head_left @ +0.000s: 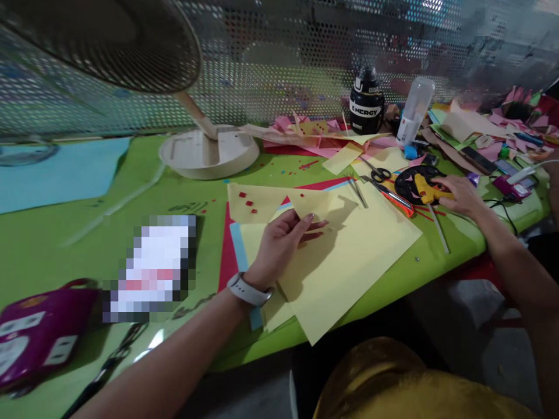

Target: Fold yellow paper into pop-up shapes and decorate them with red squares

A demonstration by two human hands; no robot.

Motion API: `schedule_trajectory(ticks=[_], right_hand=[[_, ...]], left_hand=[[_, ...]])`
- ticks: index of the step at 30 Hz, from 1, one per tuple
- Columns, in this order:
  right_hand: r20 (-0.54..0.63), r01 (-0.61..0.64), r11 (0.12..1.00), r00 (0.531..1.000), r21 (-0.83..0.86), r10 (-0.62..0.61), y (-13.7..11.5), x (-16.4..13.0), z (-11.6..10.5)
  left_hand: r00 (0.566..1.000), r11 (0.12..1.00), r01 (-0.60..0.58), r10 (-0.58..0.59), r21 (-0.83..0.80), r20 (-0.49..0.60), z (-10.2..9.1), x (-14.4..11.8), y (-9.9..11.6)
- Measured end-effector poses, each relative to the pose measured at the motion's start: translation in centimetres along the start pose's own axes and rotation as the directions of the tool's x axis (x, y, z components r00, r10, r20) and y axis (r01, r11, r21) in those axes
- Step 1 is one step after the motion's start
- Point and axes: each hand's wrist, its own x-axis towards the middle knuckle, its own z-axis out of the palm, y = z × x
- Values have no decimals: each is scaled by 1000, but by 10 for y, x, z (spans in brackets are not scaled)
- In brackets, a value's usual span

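My left hand [282, 244], with a pale watch band on its wrist, is over a stack of yellow paper sheets [367, 256]. Its thumb and index finger are pressed together, and I cannot make out whether anything small is between them. Red and light blue sheets show under the yellow ones, and small red squares [249, 203] lie on the upper left part. On the right, my right hand [463, 195] grips a yellow glue gun [425, 188] at the black round tray [406, 185]. A whitish glue stick [438, 230] extends from the gun toward the table's front edge.
Tweezers [360, 192], black scissors [381, 173] and a utility knife [395, 199] lie between the paper and tray. A fan base [209, 152], black bottle [365, 105] and clear bottle [414, 113] stand behind. A blurred phone-like object [152, 267] and purple box [48, 331] lie left.
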Motion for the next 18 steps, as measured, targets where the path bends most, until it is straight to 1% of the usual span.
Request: schedule_trajectory(ticks=[2, 3, 4, 5, 7, 10, 11, 12, 14, 16, 17, 18], right_hand=[[-142, 40, 999, 989, -8, -41, -9, 2, -7], [-213, 47, 999, 976, 5, -45, -18, 5, -11], [-258, 53, 998, 965, 34, -43, -30, 9, -15], [-237, 73, 993, 970, 91, -49, -46, 14, -18], [-125, 81, 975, 991, 206, -56, -83, 27, -21], [68, 72, 984, 994, 162, -84, -141, 50, -17], [132, 75, 985, 987, 155, -95, -156, 57, -13], [168, 68, 985, 981, 155, -94, -168, 64, -9], [194, 72, 984, 975, 165, -104, -183, 74, 1], [176, 114, 968, 972, 222, -155, -185, 82, 9], [162, 126, 949, 971, 288, -178, -182, 85, 12], [156, 113, 916, 970, 385, -185, -179, 88, 13]], left_hand=[[1000, 1000, 8, -8, 4, 1, 0, 0, 1], [1000, 1000, 12, -12, 6, 3, 1, 0, 1], [1000, 1000, 13, -13, 7, 5, 1, 0, 1], [1000, 1000, 14, -14, 11, 6, 1, 0, 2], [1000, 1000, 17, -17, 20, 5, 2, 0, 2], [1000, 1000, 15, -15, 14, 5, 2, 0, 1], [1000, 1000, 11, -11, 8, 7, 2, 1, 0], [1000, 1000, 5, -5, 6, 8, 2, 1, 0], [1000, 1000, 1, -1, 2, 15, 2, 1, -1], [1000, 1000, -2, 2, -20, 29, 2, 1, -1], [999, 999, -4, 6, -38, 37, 2, 1, -1], [999, 998, -8, 10, -59, 46, 3, 1, -1]])
